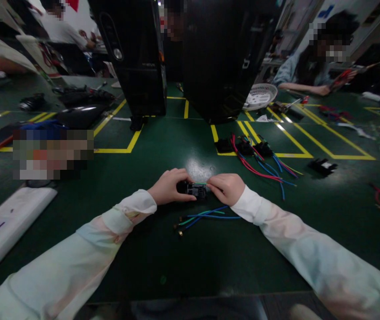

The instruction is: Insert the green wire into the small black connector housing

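Observation:
Near the middle of the green table, my left hand (pixel 170 186) grips a small black part (pixel 196 190) between thumb and fingers. My right hand (pixel 227 187) is closed in a pinch on a green wire (pixel 200 183), which runs along the upper side of the black part. The wire's far end is too small to make out. Just below both hands lie several loose blue and green wires (pixel 203 215) with small metal ends, crossing each other on the tabletop.
Black parts with red and blue wires (pixel 263 164) lie right of centre, near another black part (pixel 323 166). Two tall black cases (pixel 136 58) stand at the back beside a white basket (pixel 260 96). A white box (pixel 13 226) lies left. A person (pixel 319 62) sits at back right.

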Demonstrator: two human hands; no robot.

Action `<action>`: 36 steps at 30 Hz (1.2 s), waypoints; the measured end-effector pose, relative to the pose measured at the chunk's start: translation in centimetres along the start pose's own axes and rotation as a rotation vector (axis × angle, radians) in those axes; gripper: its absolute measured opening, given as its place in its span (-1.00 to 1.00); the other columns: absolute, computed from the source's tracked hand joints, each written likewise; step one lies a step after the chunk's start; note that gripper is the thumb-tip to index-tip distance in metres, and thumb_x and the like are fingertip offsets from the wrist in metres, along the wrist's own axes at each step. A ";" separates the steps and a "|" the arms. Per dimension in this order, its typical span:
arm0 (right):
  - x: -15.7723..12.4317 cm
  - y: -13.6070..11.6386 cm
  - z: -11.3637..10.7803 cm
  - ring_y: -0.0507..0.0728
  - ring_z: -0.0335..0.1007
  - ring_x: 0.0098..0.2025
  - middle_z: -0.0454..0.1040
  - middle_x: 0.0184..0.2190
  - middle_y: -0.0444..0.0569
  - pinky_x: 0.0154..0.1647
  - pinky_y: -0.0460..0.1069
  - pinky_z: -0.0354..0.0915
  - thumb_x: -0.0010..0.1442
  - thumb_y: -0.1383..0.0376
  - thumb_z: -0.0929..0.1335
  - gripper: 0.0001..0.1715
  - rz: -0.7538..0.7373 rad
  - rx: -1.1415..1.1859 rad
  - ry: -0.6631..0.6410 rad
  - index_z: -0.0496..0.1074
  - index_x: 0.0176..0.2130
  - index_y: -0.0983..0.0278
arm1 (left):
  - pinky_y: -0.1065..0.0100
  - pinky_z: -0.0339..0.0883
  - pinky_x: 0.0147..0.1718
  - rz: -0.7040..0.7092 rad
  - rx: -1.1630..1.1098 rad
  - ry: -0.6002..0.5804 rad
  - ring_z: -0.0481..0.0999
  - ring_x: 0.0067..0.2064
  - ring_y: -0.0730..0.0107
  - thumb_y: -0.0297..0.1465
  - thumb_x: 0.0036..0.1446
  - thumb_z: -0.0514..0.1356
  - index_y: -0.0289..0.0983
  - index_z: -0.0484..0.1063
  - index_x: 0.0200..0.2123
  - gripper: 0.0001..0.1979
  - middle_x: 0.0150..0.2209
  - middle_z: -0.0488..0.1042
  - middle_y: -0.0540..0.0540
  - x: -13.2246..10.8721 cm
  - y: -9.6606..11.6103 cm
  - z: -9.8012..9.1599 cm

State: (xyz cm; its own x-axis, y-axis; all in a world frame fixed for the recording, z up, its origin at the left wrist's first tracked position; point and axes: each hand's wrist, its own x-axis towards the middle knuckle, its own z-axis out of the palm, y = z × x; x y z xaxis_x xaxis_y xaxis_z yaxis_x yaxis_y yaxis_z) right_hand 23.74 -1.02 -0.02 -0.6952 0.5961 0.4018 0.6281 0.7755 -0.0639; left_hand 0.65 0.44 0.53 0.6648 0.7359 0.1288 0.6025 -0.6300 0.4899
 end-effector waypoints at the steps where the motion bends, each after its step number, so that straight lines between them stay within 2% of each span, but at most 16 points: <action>1: 0.0 0.0 0.0 0.00 0.25 -0.49 0.39 -0.54 -0.09 -0.44 -0.10 0.03 0.25 0.27 0.14 -0.68 0.009 0.000 0.015 0.36 -0.42 0.29 | 0.29 0.10 -0.23 0.001 -0.002 0.000 0.31 -0.19 0.27 -0.04 -0.11 0.23 -0.24 0.39 -0.29 -0.58 -0.26 0.36 -0.04 0.0 0.0 0.0; 3: 0.0 0.0 0.0 0.01 0.26 -0.48 0.40 -0.53 -0.08 -0.43 -0.10 0.03 0.25 0.27 0.13 -0.68 0.019 0.000 0.034 0.36 -0.40 0.29 | 0.30 0.10 -0.24 0.001 -0.001 0.001 0.31 -0.20 0.28 -0.03 -0.11 0.23 -0.24 0.39 -0.29 -0.57 -0.26 0.36 -0.03 0.0 0.0 0.0; 8: -0.1 0.2 0.1 0.01 0.26 -0.48 0.40 -0.54 -0.10 -0.46 -0.10 0.02 0.25 0.27 0.14 -0.68 -0.010 0.002 -0.026 0.36 -0.43 0.27 | 0.30 0.10 -0.24 0.001 0.003 -0.001 0.32 -0.19 0.27 -0.03 -0.11 0.23 -0.23 0.40 -0.28 -0.57 -0.25 0.37 -0.03 0.0 0.1 0.0; 13: -0.1 0.1 0.0 0.01 0.27 -0.47 0.41 -0.52 -0.08 -0.43 -0.10 0.04 0.25 0.27 0.13 -0.68 0.014 -0.017 0.038 0.37 -0.40 0.29 | 0.31 0.10 -0.25 -0.005 0.009 0.001 0.32 -0.19 0.27 -0.02 -0.11 0.23 -0.24 0.39 -0.29 -0.56 -0.25 0.37 -0.04 0.1 0.0 0.0; 17: -0.1 0.1 0.0 0.01 0.26 -0.48 0.41 -0.54 -0.08 -0.45 -0.09 0.02 0.25 0.27 0.14 -0.67 -0.020 -0.030 -0.004 0.36 -0.43 0.28 | 0.30 0.10 -0.24 -0.003 0.014 -0.001 0.31 -0.19 0.27 -0.02 -0.11 0.23 -0.23 0.39 -0.28 -0.57 -0.25 0.37 -0.04 0.1 0.0 0.0; 22: -0.1 0.0 0.0 0.02 0.27 -0.46 0.41 -0.52 -0.07 -0.43 -0.09 0.04 0.26 0.27 0.13 -0.66 0.016 -0.011 0.037 0.37 -0.40 0.29 | 0.29 0.10 -0.25 -0.010 0.012 -0.004 0.32 -0.20 0.27 -0.03 -0.11 0.23 -0.24 0.39 -0.29 -0.57 -0.24 0.37 -0.04 0.1 0.2 -0.1; 27: 0.0 0.1 0.0 0.01 0.25 -0.48 0.40 -0.55 -0.08 -0.44 -0.09 0.02 0.24 0.27 0.14 -0.68 -0.006 -0.001 -0.016 0.36 -0.43 0.28 | 0.29 0.11 -0.25 -0.008 0.009 -0.008 0.32 -0.20 0.26 -0.04 -0.11 0.23 -0.24 0.40 -0.28 -0.58 -0.25 0.37 -0.04 0.1 0.2 -0.1; 32: 0.0 0.0 0.0 0.01 0.26 -0.47 0.40 -0.53 -0.07 -0.43 -0.09 0.03 0.26 0.27 0.13 -0.67 0.020 0.015 0.016 0.36 -0.40 0.29 | 0.30 0.11 -0.25 0.005 0.006 0.006 0.32 -0.20 0.27 -0.05 -0.11 0.24 -0.24 0.40 -0.28 -0.57 -0.26 0.37 -0.05 0.1 0.1 0.0; 36: 0.0 0.1 0.0 0.01 0.25 -0.48 0.39 -0.55 -0.09 -0.44 -0.09 0.02 0.25 0.27 0.14 -0.68 0.002 0.018 -0.027 0.35 -0.43 0.28 | 0.30 0.11 -0.24 0.003 0.009 0.009 0.32 -0.20 0.27 -0.05 -0.11 0.24 -0.24 0.40 -0.28 -0.58 -0.26 0.37 -0.04 0.1 0.1 0.0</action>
State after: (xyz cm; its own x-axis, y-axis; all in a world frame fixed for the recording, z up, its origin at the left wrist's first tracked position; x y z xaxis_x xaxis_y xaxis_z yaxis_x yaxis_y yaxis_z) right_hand 23.83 -0.94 -0.09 -0.7034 0.6026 0.3769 0.6232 0.7779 -0.0807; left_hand 0.78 0.44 0.55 0.6626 0.7362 0.1377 0.6045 -0.6342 0.4820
